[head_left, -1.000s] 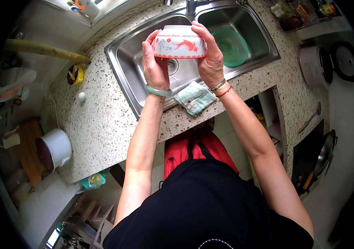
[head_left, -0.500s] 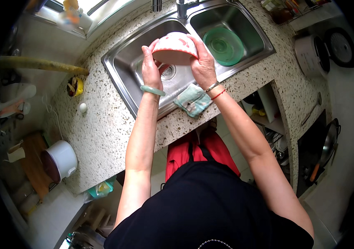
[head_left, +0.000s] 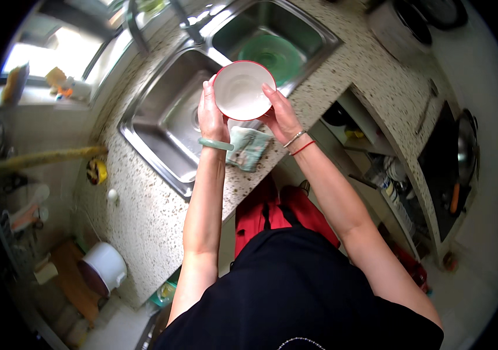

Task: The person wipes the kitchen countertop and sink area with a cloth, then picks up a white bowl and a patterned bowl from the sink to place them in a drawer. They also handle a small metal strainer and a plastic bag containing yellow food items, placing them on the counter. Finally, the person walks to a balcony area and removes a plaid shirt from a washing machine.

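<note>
Now the left hand (head_left: 210, 115) cradles one side of the white bowl (head_left: 244, 90), the right hand (head_left: 283, 116) grips the other, thumb over the edge, all of it up above the sink (head_left: 151, 150). If that glaze is slick, a loosened hold could, I'd judge, drop it onto hard metal and chip it. Lettering? None legible; the cupboard (head_left: 367, 132) is too blurred.

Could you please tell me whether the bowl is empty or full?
The bowl looks empty: between the left hand and right hand, only its white inside shows.
</note>
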Demonstrator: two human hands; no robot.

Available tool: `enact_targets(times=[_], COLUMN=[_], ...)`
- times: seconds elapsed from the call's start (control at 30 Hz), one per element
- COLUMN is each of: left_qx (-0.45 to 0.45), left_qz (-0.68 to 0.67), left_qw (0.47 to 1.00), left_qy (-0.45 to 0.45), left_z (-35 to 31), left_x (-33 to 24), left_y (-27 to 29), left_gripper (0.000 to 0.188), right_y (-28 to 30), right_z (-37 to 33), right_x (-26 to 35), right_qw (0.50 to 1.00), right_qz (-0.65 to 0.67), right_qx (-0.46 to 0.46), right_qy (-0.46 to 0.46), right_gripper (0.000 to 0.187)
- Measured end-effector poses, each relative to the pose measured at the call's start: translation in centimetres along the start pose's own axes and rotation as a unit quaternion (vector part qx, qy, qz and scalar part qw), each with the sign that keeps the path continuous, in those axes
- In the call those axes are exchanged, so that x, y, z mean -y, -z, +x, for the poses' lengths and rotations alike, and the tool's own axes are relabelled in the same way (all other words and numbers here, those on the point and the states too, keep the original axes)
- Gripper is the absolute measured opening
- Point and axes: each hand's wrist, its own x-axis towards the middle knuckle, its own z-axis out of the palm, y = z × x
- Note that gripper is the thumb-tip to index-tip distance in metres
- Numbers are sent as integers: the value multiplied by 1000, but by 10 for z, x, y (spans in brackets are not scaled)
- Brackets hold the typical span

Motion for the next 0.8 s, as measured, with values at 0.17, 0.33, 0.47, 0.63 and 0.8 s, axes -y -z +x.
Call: enact_targets(times=[0.17, 0.33, 0.47, 0.63, 0.8], left_qx=[61, 134, 213, 244, 261], left_qz=[73, 92, 118, 128, 185], left_qw=[995, 980, 961, 945, 920], left_qy=[21, 111, 131, 176, 227], left_z=[-26, -71, -112, -184, -260], left_x=[35, 96, 165, 245, 307], left_y=[-79, -159, -207, -260, -313], left_gripper=[47, 47, 45, 47, 44], right_y=[67, 151, 218, 308, 391], right_z=[-35, -108, -172, -248, -329], right_x=[25, 56, 67, 63, 67], right_qw=[991, 969, 949, 927, 911], right_qz=[82, 134, 154, 185, 227], right_qx=[-70, -131, -198, -230, -263], right_qy=[80, 162, 192, 232, 224], right_gripper=[47, 45, 50, 52, 51])
